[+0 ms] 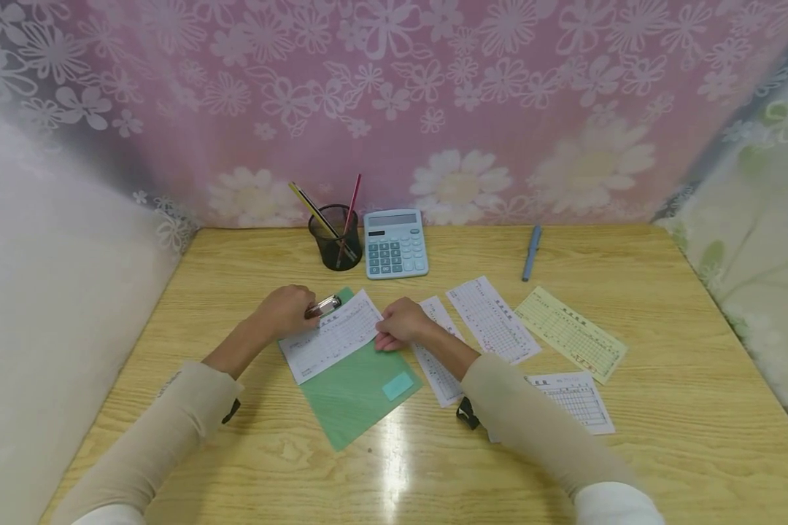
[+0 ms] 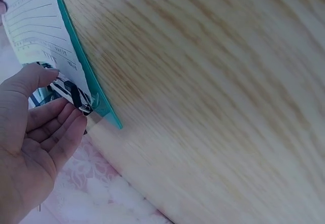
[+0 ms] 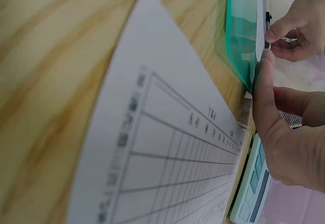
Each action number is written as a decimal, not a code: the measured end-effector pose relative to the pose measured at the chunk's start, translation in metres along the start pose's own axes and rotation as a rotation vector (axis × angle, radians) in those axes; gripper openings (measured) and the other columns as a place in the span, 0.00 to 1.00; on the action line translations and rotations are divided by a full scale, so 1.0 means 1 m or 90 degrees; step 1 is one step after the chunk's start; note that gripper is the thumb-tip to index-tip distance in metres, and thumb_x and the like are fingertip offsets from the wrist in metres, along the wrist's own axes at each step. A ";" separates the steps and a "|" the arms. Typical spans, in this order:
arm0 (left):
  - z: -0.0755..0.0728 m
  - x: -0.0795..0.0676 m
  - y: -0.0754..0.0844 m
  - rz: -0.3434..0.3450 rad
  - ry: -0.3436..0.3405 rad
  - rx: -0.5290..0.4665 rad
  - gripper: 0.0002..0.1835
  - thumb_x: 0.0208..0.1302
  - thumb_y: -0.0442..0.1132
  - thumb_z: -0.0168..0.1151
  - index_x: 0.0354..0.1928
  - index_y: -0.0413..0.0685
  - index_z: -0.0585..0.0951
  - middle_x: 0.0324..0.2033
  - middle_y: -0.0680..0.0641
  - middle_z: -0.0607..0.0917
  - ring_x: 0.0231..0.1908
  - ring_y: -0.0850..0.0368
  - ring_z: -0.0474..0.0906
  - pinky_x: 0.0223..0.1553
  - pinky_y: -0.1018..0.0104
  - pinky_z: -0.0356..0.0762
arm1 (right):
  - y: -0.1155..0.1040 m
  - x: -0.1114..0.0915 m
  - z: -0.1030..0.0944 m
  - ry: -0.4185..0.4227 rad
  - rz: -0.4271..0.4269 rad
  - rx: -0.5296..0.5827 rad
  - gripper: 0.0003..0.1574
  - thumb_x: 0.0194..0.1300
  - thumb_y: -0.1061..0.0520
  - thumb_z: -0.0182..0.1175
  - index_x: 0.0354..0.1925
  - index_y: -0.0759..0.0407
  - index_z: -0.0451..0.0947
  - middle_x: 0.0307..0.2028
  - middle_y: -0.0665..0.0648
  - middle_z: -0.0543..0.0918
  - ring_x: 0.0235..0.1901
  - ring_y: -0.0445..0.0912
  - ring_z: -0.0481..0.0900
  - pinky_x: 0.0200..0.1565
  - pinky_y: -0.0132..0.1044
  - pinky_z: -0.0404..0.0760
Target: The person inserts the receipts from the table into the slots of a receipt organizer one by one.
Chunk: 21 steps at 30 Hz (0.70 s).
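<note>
A green clipboard (image 1: 344, 408) lies at an angle on the wooden table, with a pale teal label (image 1: 398, 386) near its lower corner. Across its upper part rests a white printed form (image 1: 331, 339). My left hand (image 1: 284, 312) grips the metal clip (image 1: 327, 305) at the clipboard's top edge; in the left wrist view the thumb is above the clip (image 2: 71, 91) and the fingers are below it. At the form's right end, my right hand (image 1: 403, 322) pinches the paper's edge between thumb and fingers.
Several loose forms lie right of the clipboard, among them a yellow form (image 1: 571, 332) and a white form (image 1: 492, 319). Behind stand a black mesh pen cup (image 1: 331, 248) with pencils and a blue calculator (image 1: 396, 251). A blue pen (image 1: 531, 253) lies at the back right.
</note>
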<state>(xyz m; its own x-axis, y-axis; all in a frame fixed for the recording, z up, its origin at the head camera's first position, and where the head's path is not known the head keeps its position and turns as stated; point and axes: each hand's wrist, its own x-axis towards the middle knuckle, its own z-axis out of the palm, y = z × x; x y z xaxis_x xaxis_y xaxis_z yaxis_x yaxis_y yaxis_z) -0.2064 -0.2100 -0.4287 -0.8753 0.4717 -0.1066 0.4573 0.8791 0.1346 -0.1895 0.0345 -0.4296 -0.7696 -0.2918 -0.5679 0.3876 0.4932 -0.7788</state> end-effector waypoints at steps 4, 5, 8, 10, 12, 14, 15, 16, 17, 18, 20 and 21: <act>0.000 0.002 0.003 -0.010 -0.008 0.007 0.11 0.54 0.41 0.65 0.21 0.48 0.74 0.20 0.52 0.73 0.23 0.59 0.66 0.26 0.67 0.62 | -0.002 0.001 0.003 0.011 -0.002 0.001 0.06 0.67 0.64 0.53 0.33 0.66 0.72 0.27 0.62 0.86 0.24 0.46 0.86 0.31 0.36 0.83; 0.001 0.002 0.003 -0.013 -0.010 0.008 0.11 0.54 0.41 0.65 0.21 0.48 0.74 0.19 0.52 0.73 0.23 0.59 0.66 0.26 0.67 0.62 | -0.003 0.001 0.004 0.013 -0.003 0.000 0.06 0.67 0.64 0.53 0.33 0.67 0.72 0.27 0.62 0.86 0.25 0.46 0.86 0.32 0.36 0.83; 0.001 0.001 0.002 -0.015 -0.011 0.010 0.11 0.54 0.41 0.65 0.20 0.48 0.74 0.19 0.52 0.73 0.23 0.59 0.66 0.27 0.67 0.62 | -0.005 0.001 0.004 0.011 -0.001 -0.004 0.06 0.67 0.64 0.53 0.34 0.68 0.73 0.28 0.63 0.86 0.26 0.47 0.86 0.33 0.36 0.83; 0.002 0.001 0.002 -0.008 -0.007 0.011 0.11 0.53 0.41 0.64 0.20 0.49 0.74 0.19 0.53 0.73 0.23 0.59 0.66 0.27 0.67 0.62 | -0.005 0.001 0.004 0.009 0.002 -0.008 0.06 0.67 0.64 0.53 0.35 0.68 0.73 0.28 0.63 0.86 0.26 0.47 0.86 0.33 0.36 0.83; 0.002 0.001 0.001 0.004 0.002 0.012 0.10 0.52 0.40 0.64 0.20 0.49 0.73 0.19 0.53 0.73 0.23 0.59 0.65 0.27 0.67 0.61 | -0.005 0.001 0.004 0.005 0.002 -0.007 0.05 0.67 0.64 0.52 0.36 0.68 0.73 0.28 0.62 0.86 0.25 0.47 0.86 0.33 0.36 0.83; 0.002 0.001 0.002 0.017 0.013 0.014 0.10 0.51 0.39 0.63 0.19 0.48 0.72 0.19 0.52 0.72 0.22 0.59 0.65 0.26 0.67 0.61 | -0.004 0.000 0.005 0.003 -0.002 -0.006 0.05 0.68 0.64 0.52 0.37 0.68 0.73 0.28 0.62 0.86 0.25 0.46 0.86 0.33 0.36 0.83; 0.002 0.001 0.002 0.022 0.017 0.017 0.10 0.50 0.39 0.63 0.18 0.49 0.72 0.18 0.52 0.72 0.22 0.59 0.65 0.26 0.67 0.61 | -0.004 0.000 0.005 0.002 -0.005 -0.005 0.05 0.68 0.64 0.51 0.37 0.68 0.72 0.29 0.62 0.86 0.26 0.47 0.86 0.33 0.37 0.83; 0.002 0.000 0.002 0.026 0.019 0.021 0.10 0.49 0.39 0.63 0.18 0.49 0.71 0.18 0.52 0.72 0.22 0.59 0.64 0.26 0.67 0.61 | -0.004 0.000 0.006 0.002 -0.008 -0.004 0.06 0.68 0.64 0.51 0.38 0.68 0.72 0.29 0.62 0.86 0.26 0.47 0.86 0.33 0.36 0.83; 0.002 0.000 0.002 0.030 0.022 0.024 0.11 0.49 0.38 0.63 0.17 0.48 0.71 0.18 0.52 0.72 0.21 0.59 0.64 0.26 0.67 0.61 | -0.004 0.000 0.006 0.004 -0.011 -0.005 0.06 0.68 0.64 0.51 0.38 0.69 0.73 0.29 0.62 0.86 0.27 0.47 0.86 0.33 0.36 0.83; 0.002 0.001 0.002 0.033 0.023 0.029 0.11 0.49 0.38 0.63 0.17 0.48 0.70 0.18 0.52 0.71 0.21 0.59 0.64 0.26 0.67 0.61 | -0.004 0.000 0.007 0.006 -0.014 -0.005 0.07 0.68 0.64 0.51 0.38 0.69 0.73 0.29 0.62 0.86 0.27 0.47 0.86 0.33 0.36 0.83; 0.003 0.001 0.002 0.035 0.024 0.035 0.12 0.50 0.38 0.63 0.17 0.48 0.70 0.18 0.52 0.71 0.21 0.59 0.63 0.26 0.67 0.60 | -0.004 0.001 0.010 0.016 -0.016 -0.006 0.08 0.68 0.64 0.50 0.39 0.69 0.74 0.29 0.62 0.86 0.27 0.47 0.86 0.33 0.35 0.83; 0.003 0.001 0.002 0.035 0.023 0.038 0.12 0.50 0.39 0.63 0.17 0.48 0.70 0.18 0.52 0.71 0.21 0.59 0.63 0.26 0.67 0.60 | -0.004 0.001 0.011 0.021 -0.017 -0.006 0.08 0.69 0.64 0.50 0.39 0.70 0.74 0.29 0.61 0.86 0.27 0.47 0.86 0.33 0.35 0.83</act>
<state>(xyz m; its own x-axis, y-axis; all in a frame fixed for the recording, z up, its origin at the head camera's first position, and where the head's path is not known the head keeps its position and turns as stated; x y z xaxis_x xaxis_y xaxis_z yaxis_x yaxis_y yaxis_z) -0.2062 -0.2078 -0.4317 -0.8534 0.5173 -0.0644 0.5123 0.8551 0.0794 -0.1861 0.0234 -0.4297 -0.7960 -0.2774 -0.5379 0.3622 0.4936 -0.7906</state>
